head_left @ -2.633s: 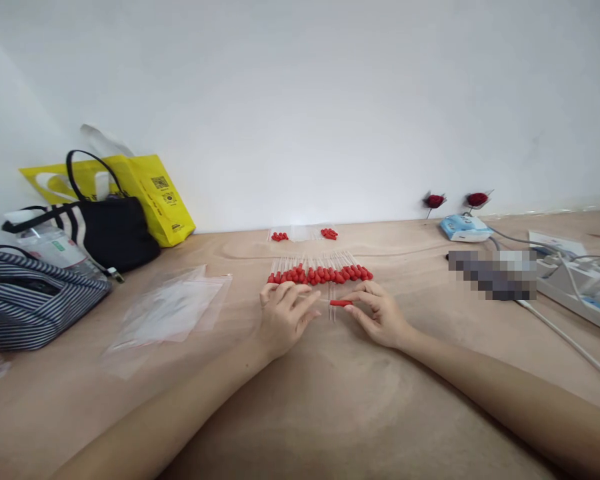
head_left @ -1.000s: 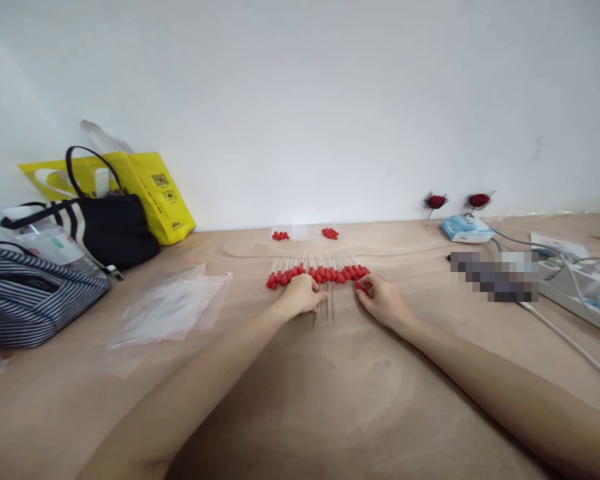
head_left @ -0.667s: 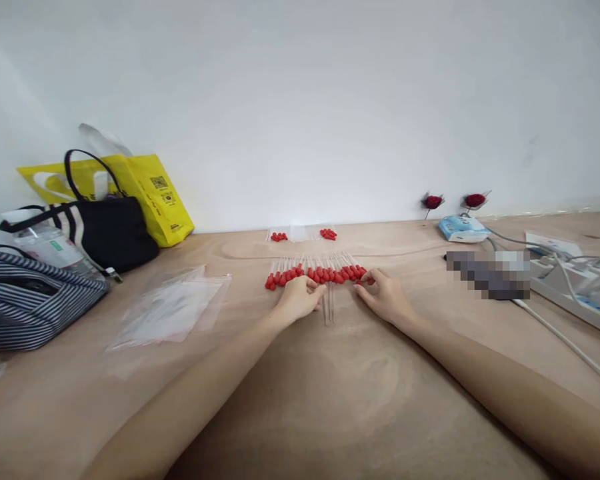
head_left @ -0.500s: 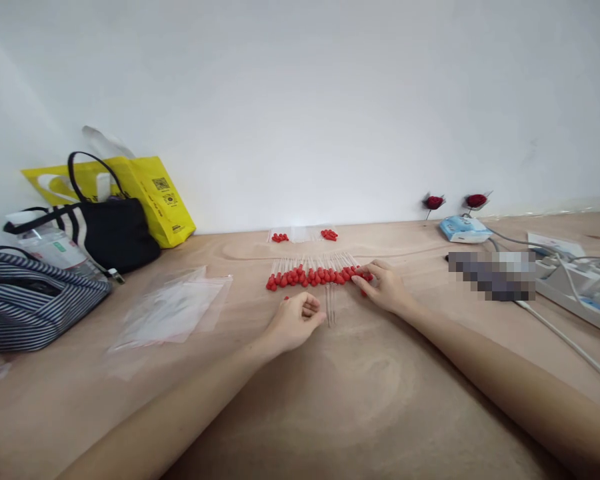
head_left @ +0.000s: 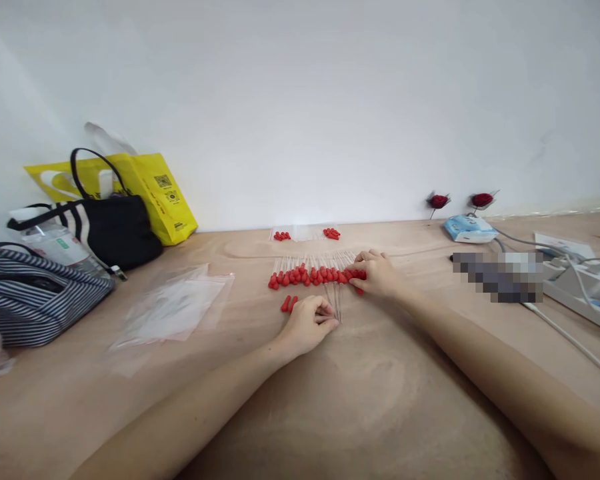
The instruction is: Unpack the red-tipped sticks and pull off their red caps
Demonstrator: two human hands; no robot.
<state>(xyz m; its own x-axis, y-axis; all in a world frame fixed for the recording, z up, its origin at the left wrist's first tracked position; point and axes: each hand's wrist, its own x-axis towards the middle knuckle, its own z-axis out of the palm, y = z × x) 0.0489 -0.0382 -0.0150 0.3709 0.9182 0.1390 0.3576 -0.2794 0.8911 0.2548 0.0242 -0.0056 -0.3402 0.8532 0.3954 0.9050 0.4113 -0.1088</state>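
A row of glass droppers with red rubber bulbs lies across the table, thin clear tubes pointing toward the wall. My left hand is in front of the row, its thumb and fingers pinched at the lower end of a few loose clear glass tubes. Beside its knuckles lie two loose red bulbs. At the row's right end, my right hand has its fingers curled over a red bulb; the palm hides part of what it holds.
Clear zip bags lie on the left, near a striped pouch, a black bag and a yellow bag. Small red bulb piles rest by the wall. Tissues, fabric roses and a power strip are right.
My left hand has moved slightly right, to the ends of the loose tubes, uncovering two red bulbs. The fingers of my right hand have curled in more over the row's right end.
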